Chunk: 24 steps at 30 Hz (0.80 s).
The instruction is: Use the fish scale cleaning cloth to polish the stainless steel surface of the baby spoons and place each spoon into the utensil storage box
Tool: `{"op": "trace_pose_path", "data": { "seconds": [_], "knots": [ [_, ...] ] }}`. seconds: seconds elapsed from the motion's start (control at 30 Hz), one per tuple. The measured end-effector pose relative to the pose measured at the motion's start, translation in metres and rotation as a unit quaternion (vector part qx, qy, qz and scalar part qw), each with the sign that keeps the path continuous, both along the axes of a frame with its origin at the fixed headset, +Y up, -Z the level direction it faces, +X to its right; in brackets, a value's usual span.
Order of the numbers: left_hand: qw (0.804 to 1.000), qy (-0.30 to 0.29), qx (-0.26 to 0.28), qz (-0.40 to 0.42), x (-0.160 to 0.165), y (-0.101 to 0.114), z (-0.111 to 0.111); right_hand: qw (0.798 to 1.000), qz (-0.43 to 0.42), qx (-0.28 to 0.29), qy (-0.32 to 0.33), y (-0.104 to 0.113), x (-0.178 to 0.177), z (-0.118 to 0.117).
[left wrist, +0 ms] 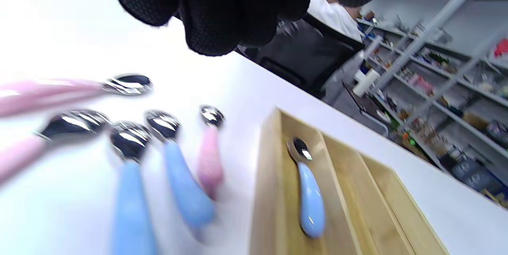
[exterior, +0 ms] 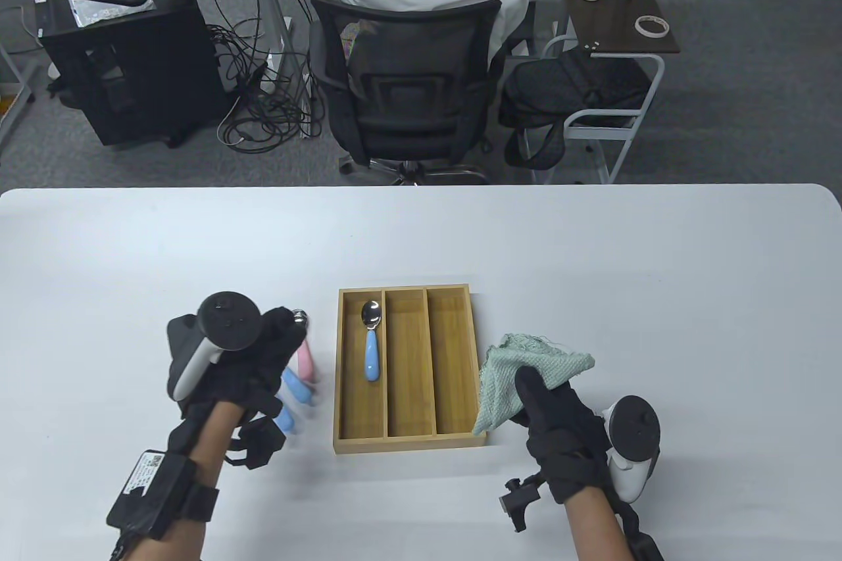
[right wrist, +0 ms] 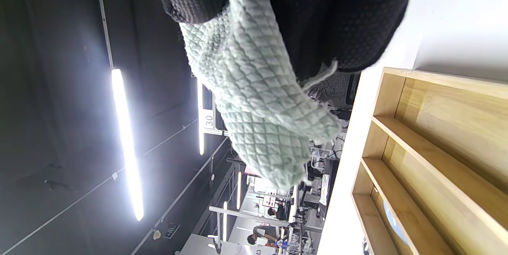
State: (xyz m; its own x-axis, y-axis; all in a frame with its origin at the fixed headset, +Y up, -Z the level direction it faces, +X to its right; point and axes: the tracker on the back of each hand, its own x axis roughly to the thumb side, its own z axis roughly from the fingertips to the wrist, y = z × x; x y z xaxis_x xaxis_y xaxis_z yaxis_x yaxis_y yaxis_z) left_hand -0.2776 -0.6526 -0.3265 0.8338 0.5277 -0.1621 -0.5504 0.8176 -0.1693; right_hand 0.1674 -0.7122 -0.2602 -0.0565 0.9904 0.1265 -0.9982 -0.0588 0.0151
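A bamboo utensil box (exterior: 405, 291) with three long compartments lies mid-table; one blue-handled baby spoon (exterior: 371, 345) rests in its left compartment, also seen in the left wrist view as the blue spoon (left wrist: 310, 197) inside the box (left wrist: 270, 191). Left of the box several pink- and blue-handled spoons lie on the table, among them a pink spoon (left wrist: 209, 159) and a blue spoon (left wrist: 186, 191). My left hand (exterior: 283, 332) hovers over them, its fingers (left wrist: 222, 16) holding nothing. My right hand (exterior: 534, 385) grips the pale green fish scale cloth (exterior: 526, 357) beside the box's right wall; the cloth (right wrist: 258, 100) hangs from the fingers.
Beyond the table's far edge a person sits in a black office chair (exterior: 404, 87). A small side table (exterior: 615, 12) and a dark backpack (exterior: 572, 91) stand to its right. The box's middle and right compartments (exterior: 450, 360) hold nothing.
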Motion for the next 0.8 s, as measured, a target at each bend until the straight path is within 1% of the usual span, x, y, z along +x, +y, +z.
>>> {"op": "trace_pose_path", "data": {
  "seconds": [0.07, 0.17, 0.23, 0.3, 0.4, 0.47, 0.53, 0.67, 0.8],
  "knots": [
    [1.0, 0.03, 0.002, -0.005, -0.022, -0.001, 0.002, 1.0, 0.007, 0.003, 0.001, 0.0, -0.002, 0.0],
    [0.996, 0.065, -0.006, -0.061, -0.047, -0.01, 0.0, 1.0, 0.014, 0.005, 0.003, 0.0, -0.004, 0.001],
    [0.988, 0.088, -0.024, -0.124, -0.063, -0.026, -0.006, 1.0, 0.023, 0.006, 0.001, -0.001, -0.004, 0.0],
    [0.981, 0.09, -0.046, -0.166, -0.07, -0.041, -0.012, 1.0, 0.027, 0.006, 0.0, -0.001, -0.004, 0.0],
    [0.97, 0.083, -0.065, -0.218, -0.075, -0.063, -0.019, 1.0, 0.028, 0.006, 0.0, -0.001, -0.004, -0.001],
    [0.963, 0.08, -0.068, -0.248, -0.075, -0.076, -0.022, 1.0, 0.029, 0.006, -0.002, -0.001, -0.004, 0.0],
    [0.957, 0.08, -0.075, -0.268, -0.076, -0.085, -0.025, 1.0, 0.03, 0.008, -0.003, -0.001, -0.003, 0.0],
    [0.953, 0.078, -0.092, -0.279, -0.078, -0.094, -0.028, 0.999, 0.031, 0.01, -0.004, -0.002, -0.003, -0.001],
    [0.953, 0.082, -0.106, -0.272, -0.081, -0.099, -0.031, 0.999, 0.033, 0.011, -0.006, -0.002, -0.002, 0.0]
  ]
}}
